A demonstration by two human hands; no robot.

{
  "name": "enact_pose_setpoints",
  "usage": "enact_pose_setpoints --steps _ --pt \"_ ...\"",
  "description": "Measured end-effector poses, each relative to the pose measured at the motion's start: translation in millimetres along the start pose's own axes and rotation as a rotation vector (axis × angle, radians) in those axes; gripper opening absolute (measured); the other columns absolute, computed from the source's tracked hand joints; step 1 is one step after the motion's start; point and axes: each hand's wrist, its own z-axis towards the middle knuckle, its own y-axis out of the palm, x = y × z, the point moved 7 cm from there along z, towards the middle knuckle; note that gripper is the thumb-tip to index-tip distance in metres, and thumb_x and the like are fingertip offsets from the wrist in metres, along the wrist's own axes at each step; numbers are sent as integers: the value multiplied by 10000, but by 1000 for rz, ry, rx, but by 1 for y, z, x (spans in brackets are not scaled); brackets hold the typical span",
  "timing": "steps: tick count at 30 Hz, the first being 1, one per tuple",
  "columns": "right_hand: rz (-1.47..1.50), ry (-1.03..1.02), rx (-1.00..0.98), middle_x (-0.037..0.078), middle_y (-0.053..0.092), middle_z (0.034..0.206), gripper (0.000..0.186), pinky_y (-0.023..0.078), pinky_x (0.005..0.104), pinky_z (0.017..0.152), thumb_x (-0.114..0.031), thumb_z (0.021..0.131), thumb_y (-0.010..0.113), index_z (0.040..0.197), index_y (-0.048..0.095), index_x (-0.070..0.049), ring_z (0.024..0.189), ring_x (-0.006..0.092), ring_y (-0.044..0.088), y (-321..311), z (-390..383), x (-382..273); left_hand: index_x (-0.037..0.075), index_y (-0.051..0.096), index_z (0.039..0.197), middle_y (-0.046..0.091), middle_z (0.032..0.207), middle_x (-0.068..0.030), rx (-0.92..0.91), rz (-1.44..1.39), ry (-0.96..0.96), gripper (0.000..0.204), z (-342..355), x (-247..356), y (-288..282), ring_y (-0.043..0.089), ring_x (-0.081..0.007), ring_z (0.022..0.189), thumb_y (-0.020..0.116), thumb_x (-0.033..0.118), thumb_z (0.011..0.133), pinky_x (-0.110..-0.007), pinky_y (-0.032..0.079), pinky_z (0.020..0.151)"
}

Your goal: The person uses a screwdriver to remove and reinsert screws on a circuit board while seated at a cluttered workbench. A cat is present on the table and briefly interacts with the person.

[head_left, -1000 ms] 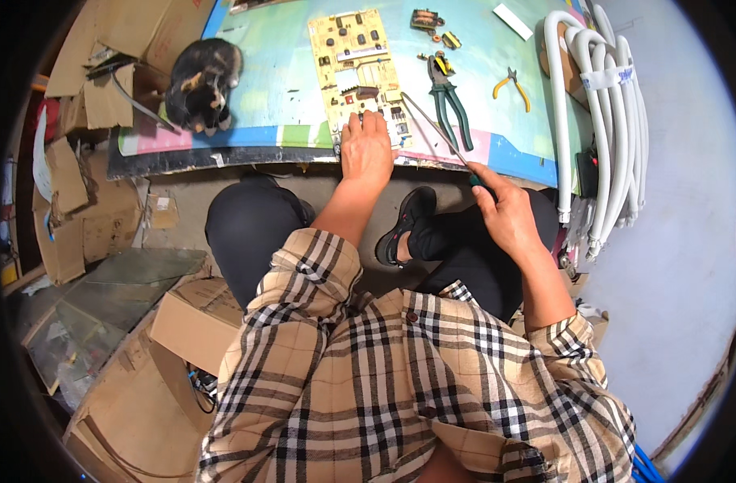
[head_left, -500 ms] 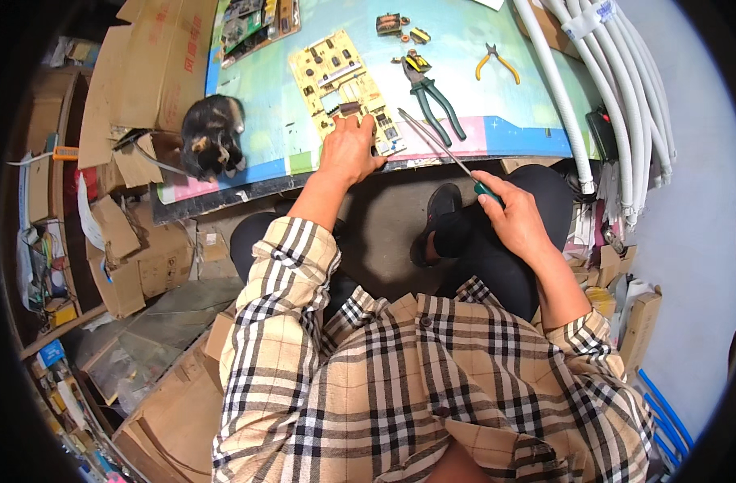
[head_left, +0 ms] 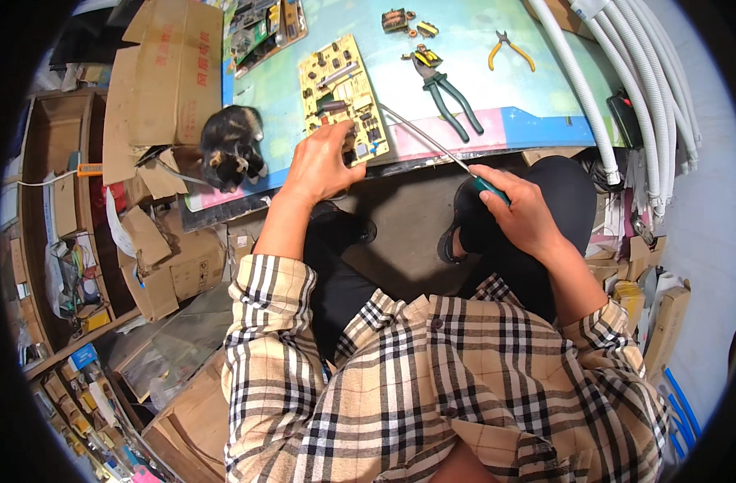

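Observation:
My left hand point(head_left: 320, 163) is closed around the lower left edge of a pale yellow circuit board point(head_left: 360, 86), its thumb near the bottom corner. The board carries dark and silver components and lies at the table's front edge, seemingly tilted; the fingers hide part of it. In my right hand point(head_left: 523, 211) is a screwdriver point(head_left: 427, 138) with a green handle and a long metal shaft. Its tip points at the board's right edge; whether they touch, I cannot tell. Green-handled pliers point(head_left: 442, 98) rest open right of the board, their jaws at a small yellow-and-dark part point(head_left: 427, 56).
Small yellow-handled cutters point(head_left: 509, 52) and a copper-wound part point(head_left: 395, 20) lie farther back on the table point(head_left: 497, 97). A dark cat point(head_left: 229, 146) sits at the front left, beside a cardboard box point(head_left: 175, 80). Green boards point(head_left: 259, 32) stand behind; white corrugated tubes point(head_left: 654, 97) hang at right.
My left hand has shifted left along the board, which has turned or tilted with it. My right hand keeps the screwdriver in nearly the same place. The whole view has swung slightly.

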Motion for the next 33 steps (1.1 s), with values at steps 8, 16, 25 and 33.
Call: enact_pose_setpoints --steps 8,16,25,33 --pt "37 -1 -7 194 667 1047 384 516 386 798 -54 883 621 1266 599 -69 924 359 645 0 5 -15 60 545 1272 670 1121 -224 22 -140 -117 578 -4 -7 -46 661 -326 1069 699 142 721 -377 520 942" --pt "19 -10 -10 185 662 1018 413 506 379 782 -45 883 610 1294 588 -84 882 346 640 2 15 -27 76 440 1435 620 941 -84 377 -386 -268 678 -21 -50 -104 508 -138 706 509 96 761 -253 440 681" --pt "119 -27 -48 177 637 950 441 488 351 748 -16 893 595 1324 568 -103 809 320 616 16 28 -41 49 522 1214 598 884 -38 688 -1271 -397 435 -73 -126 -81 561 -147 686 439 102 790 -267 457 551" --pt "109 17 -74 151 614 893 449 472 338 698 -9 896 594 1332 562 -110 726 273 579 20 29 -36 46 504 1250 634 966 -74 764 -1347 -410 474 -85 -146 -71 622 -193 739 445 120 785 -324 513 574"
